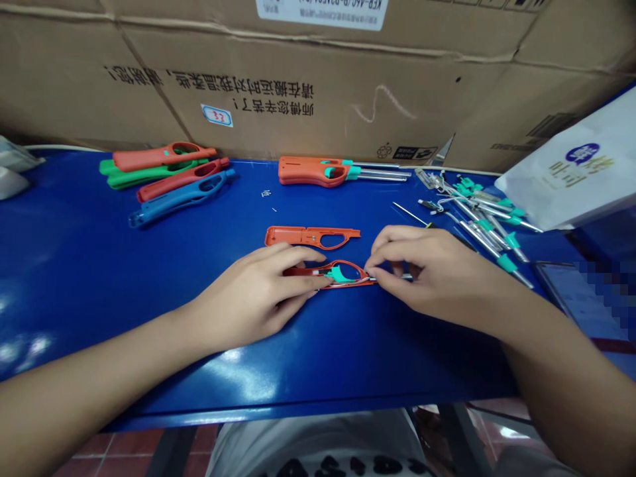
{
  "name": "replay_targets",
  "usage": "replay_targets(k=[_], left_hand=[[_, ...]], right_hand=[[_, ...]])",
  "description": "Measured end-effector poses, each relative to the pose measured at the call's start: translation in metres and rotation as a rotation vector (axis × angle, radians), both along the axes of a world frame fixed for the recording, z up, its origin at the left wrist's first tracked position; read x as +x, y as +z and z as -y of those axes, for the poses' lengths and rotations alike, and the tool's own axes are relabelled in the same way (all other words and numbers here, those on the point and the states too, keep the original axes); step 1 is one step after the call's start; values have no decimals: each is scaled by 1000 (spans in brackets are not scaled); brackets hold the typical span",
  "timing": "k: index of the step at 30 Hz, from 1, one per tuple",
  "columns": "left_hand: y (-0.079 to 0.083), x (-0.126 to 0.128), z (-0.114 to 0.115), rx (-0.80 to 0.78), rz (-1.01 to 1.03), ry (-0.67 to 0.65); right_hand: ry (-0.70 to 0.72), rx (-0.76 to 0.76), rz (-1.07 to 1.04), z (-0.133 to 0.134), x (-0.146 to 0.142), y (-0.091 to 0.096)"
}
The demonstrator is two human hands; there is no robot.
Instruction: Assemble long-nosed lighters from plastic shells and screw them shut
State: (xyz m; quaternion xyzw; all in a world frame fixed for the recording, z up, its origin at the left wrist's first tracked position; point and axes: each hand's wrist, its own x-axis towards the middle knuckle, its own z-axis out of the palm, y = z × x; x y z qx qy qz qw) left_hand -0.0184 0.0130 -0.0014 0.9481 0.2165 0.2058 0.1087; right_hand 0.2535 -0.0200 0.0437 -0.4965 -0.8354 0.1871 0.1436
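Note:
An orange lighter half-shell (360, 270) lies open side up on the blue table, holding a green trigger (340, 274) and thin wires. My left hand (263, 288) rests over the shell's handle end, fingers curled down on it and covering most of that part. At the nozzle end, my right hand (422, 268) pinches with thumb and forefinger around the metal tube (407, 276), most of which the fingers hide. Just behind lies the matching orange half-shell (313, 236), hollow side up and touched by neither hand.
Red, green and blue lighter shells (169, 175) are piled at the back left. Orange lighters (313, 171) with metal tubes lie at the back centre, near tiny screws (266, 193). A screwdriver (410, 213), several tube assemblies (489, 228) and a white bag (571, 159) are right. A cardboard box (248, 79) stands behind.

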Motion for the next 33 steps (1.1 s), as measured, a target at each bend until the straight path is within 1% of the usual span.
replay_targets(k=[3, 7, 11, 14, 18, 20, 23, 26, 28, 30, 33], left_hand=[[0, -2, 0, -16, 34, 9], [4, -2, 0, 0, 39, -2], [7, -2, 0, 19, 68, 7], [13, -4, -3, 0, 19, 30], [26, -10, -11, -33, -89, 73], [31, -15, -18, -110, -138, 74], [36, -21, -28, -254, -150, 70], [35, -23, -37, -446, -92, 36], [32, -23, -40, -533, -44, 47], [29, -22, -42, -580, -17, 64], [27, -21, -41, -594, 0, 67]], right_hand=[[-12, 29, 27, -3, 4, 0], [6, -12, 21, -6, 4, -4], [-4, -62, 13, -7, 0, -11], [-11, -106, 25, -8, -2, -13], [-12, -102, 46, -9, -1, -13], [-9, -92, 60, -9, 1, -13], [-8, -85, 77, -10, 4, -12], [-4, -94, 83, -10, 6, -11], [3, -98, 77, -10, 7, -12], [10, -104, 59, -10, 7, -13], [10, -137, 15, -11, 7, -14]])
